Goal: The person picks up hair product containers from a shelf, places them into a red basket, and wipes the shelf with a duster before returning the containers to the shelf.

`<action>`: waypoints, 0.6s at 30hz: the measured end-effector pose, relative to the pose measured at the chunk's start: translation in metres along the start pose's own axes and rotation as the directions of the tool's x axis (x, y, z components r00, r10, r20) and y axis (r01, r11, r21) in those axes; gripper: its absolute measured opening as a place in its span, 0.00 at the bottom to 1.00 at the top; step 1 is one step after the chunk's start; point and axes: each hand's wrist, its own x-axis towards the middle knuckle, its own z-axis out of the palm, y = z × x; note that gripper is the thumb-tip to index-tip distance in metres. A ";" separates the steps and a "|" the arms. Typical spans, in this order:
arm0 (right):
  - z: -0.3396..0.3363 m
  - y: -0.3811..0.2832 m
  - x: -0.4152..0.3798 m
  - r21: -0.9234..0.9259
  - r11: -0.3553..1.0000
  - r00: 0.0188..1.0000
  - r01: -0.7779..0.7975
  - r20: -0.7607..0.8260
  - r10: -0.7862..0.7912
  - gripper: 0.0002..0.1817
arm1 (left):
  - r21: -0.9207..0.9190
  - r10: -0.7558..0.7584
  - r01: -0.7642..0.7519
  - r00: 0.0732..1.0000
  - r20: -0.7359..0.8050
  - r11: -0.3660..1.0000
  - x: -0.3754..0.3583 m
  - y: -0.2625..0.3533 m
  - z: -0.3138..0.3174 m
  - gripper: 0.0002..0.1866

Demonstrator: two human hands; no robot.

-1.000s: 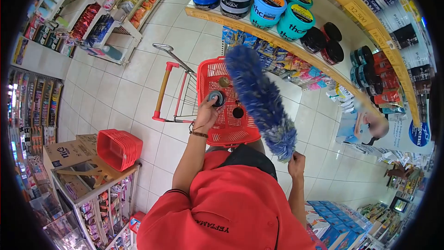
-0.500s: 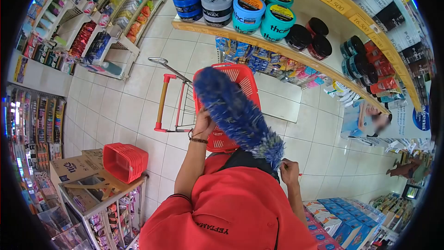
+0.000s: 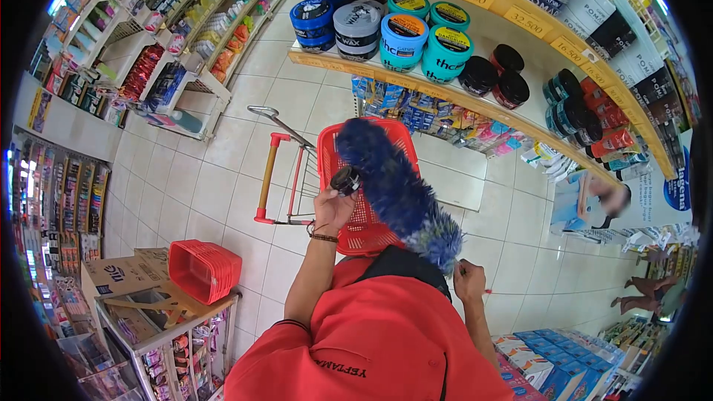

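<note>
We are holding small dark jar (image 3: 344, 180) in left hand (image 3: 332, 208), fingers wrapping it, over red basket (image 3: 355, 229) on cart. Right hand (image 3: 469, 280) is gripping handle of blue fluffy duster (image 3: 394, 189), brush pointing to 11 o'clock, touching jar. Shelf of tubs (image 3: 405, 33) sitting at 12 o'clock.

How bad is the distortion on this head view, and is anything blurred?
Head view: strong fisheye, shelves bow, corners black; bright even store light; the duster is softened by motion; the jar in the left hand stays fairly sharp; the right hand is clear.
</note>
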 end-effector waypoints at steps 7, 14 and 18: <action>0.006 0.004 -0.009 0.034 0.998 0.998 0.056 0.000 -0.057 0.17 | 0.047 -0.018 0.023 0.994 -0.111 0.999 0.002 0.007 -0.003 0.25; 0.007 -0.020 -0.005 -0.180 0.983 0.994 -0.042 -0.108 0.023 0.19 | -0.025 -0.074 0.074 0.997 0.030 0.997 0.000 0.005 0.015 0.27; 0.009 -0.020 -0.012 -0.056 0.998 0.990 0.023 -0.138 -0.031 0.20 | 0.082 -0.041 0.053 0.989 -0.145 0.995 0.006 0.003 0.014 0.26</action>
